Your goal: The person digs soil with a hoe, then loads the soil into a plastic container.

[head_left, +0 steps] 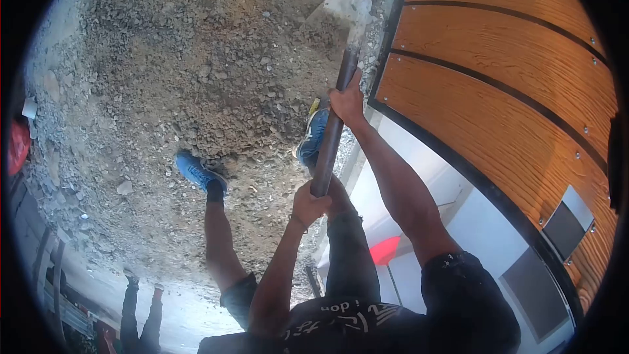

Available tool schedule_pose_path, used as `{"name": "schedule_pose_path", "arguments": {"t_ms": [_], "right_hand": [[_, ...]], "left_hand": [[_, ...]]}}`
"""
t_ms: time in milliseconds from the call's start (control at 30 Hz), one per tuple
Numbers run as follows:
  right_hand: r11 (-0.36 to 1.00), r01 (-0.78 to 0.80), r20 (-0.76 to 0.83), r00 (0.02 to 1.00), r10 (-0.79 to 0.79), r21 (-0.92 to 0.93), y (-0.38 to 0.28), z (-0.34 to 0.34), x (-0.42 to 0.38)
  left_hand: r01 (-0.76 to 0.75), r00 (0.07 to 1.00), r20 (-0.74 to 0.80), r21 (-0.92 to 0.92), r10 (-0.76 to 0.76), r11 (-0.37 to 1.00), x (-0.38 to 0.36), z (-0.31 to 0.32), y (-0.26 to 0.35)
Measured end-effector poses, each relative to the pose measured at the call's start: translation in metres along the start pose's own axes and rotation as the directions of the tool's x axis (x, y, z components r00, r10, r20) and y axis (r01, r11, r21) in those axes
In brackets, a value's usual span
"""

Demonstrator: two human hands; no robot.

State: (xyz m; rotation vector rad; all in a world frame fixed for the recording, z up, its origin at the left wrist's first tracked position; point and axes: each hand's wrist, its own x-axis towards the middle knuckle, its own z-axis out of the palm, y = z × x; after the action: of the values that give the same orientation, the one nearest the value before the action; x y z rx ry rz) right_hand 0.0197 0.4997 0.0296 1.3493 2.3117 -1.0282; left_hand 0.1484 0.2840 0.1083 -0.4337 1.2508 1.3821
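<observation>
A hoe-like tool has a dark brown handle [332, 141] and a pale, dusty head [349, 10] that hangs over the gravelly ground at the upper middle. Around the lower end of the handle my left hand [310, 205] is closed. Higher up, near the head, my right hand [348, 101] grips the same handle. My feet, in blue shoes [198, 169], stand apart on the loose gravel [216, 59], the right one partly behind the handle.
Brown wood-look panels [485, 33] in a dark frame rise close on the right. Below them are a white surface and a red object [384, 250]. Another person's legs [141, 318] show at the lower left, and a red item [18, 147] lies at the left edge.
</observation>
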Motion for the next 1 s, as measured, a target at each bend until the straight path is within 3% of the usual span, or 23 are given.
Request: {"name": "schedule_pose_path", "arguments": {"t_ms": [33,67,100,167,200,233,267,300,333,400,433,500,533,633,700,767,833,867,900,933,1000], "right_hand": [[0.997,-0.061,0.080,0.995,0.058,0.039,-0.004,-0.007,-0.016],[0.989,-0.130,0.164,0.979,0.118,0.066,-0.002,-0.009,-0.036],[0.987,-0.113,0.146,0.985,0.095,0.116,0.006,-0.002,-0.062],[0.929,-0.314,0.261,0.930,0.260,0.194,0.025,0.012,-0.121],[1.000,-0.022,0.137,0.990,0.020,0.015,0.081,0.040,-0.146],[0.922,-0.360,0.334,0.894,0.298,0.141,0.057,0.025,-0.174],[0.945,-0.220,0.306,0.941,0.141,0.241,0.118,0.055,-0.188],[0.926,-0.246,0.313,0.937,0.152,0.287,0.094,0.038,-0.189],[0.901,-0.284,0.324,0.930,0.175,0.329,0.056,0.013,-0.194],[0.872,-0.150,0.196,0.978,0.064,0.465,0.025,-0.015,-0.157],[0.849,-0.171,0.184,0.979,0.089,0.500,-0.011,-0.041,-0.129],[0.827,0.078,-0.035,0.997,-0.071,0.556,-0.053,-0.076,-0.058],[0.843,0.164,-0.135,0.985,-0.109,0.513,-0.075,-0.093,-0.017],[0.783,0.350,-0.334,0.923,-0.193,0.515,-0.140,-0.125,0.085],[0.839,0.315,-0.338,0.926,-0.169,0.443,-0.158,-0.117,0.123],[0.930,0.244,-0.301,0.941,-0.157,0.276,-0.114,-0.069,0.152],[0.978,-0.013,-0.033,0.999,0.020,0.206,-0.035,0.015,0.098],[0.998,-0.021,-0.071,0.997,0.026,0.065,0.001,0.050,0.063],[0.984,0.013,-0.006,1.000,-0.012,0.178,0.007,0.060,0.024],[0.969,-0.139,0.111,0.987,0.119,0.202,-0.027,0.038,-0.015],[0.992,-0.100,0.123,0.988,0.090,0.080,-0.029,0.040,-0.038]], "left_hand": [[0.084,0.996,0.011,-0.073,-0.083,0.994,-0.022,0.006,0.011],[0.120,0.992,-0.024,-0.029,-0.121,0.992,-0.039,0.009,0.000],[0.164,0.985,-0.040,-0.052,-0.166,0.985,-0.060,0.010,-0.009],[0.274,0.957,-0.104,0.020,-0.270,0.962,-0.098,0.008,-0.040],[0.318,0.942,-0.144,0.096,-0.303,0.943,-0.122,0.005,-0.068],[0.265,0.958,-0.166,0.203,-0.233,0.943,-0.145,0.001,-0.101],[0.200,0.972,-0.180,0.312,-0.149,0.929,-0.155,-0.007,-0.129],[0.248,0.966,-0.146,0.301,-0.212,0.921,-0.160,-0.015,-0.144],[0.213,0.974,-0.153,0.335,-0.170,0.918,-0.153,-0.019,-0.150],[0.102,0.993,-0.102,0.425,-0.064,0.900,-0.106,-0.018,-0.096],[0.012,0.997,-0.070,0.458,0.023,0.889,-0.071,-0.014,-0.062],[-0.248,0.967,0.028,0.347,0.255,0.904,0.009,-0.005,0.003],[-0.334,0.934,0.045,0.468,0.356,0.818,0.052,0.000,0.036],[-0.426,0.905,0.138,0.265,0.403,0.865,0.137,0.015,0.158],[-0.330,0.935,0.174,0.113,0.308,0.937,0.157,0.010,0.191],[-0.218,0.972,0.106,0.089,0.209,0.972,0.146,-0.005,0.151],[0.000,1.000,0.011,-0.037,0.000,0.999,0.090,-0.010,0.071],[0.012,0.997,-0.075,-0.117,-0.021,0.993,0.061,-0.013,0.021],[0.036,0.996,-0.078,-0.086,-0.043,0.996,0.041,-0.029,-0.017],[0.074,0.996,-0.046,-0.050,-0.077,0.996,0.019,-0.036,-0.021],[0.128,0.991,-0.029,-0.120,-0.132,0.985,-0.020,-0.036,-0.018]]}}
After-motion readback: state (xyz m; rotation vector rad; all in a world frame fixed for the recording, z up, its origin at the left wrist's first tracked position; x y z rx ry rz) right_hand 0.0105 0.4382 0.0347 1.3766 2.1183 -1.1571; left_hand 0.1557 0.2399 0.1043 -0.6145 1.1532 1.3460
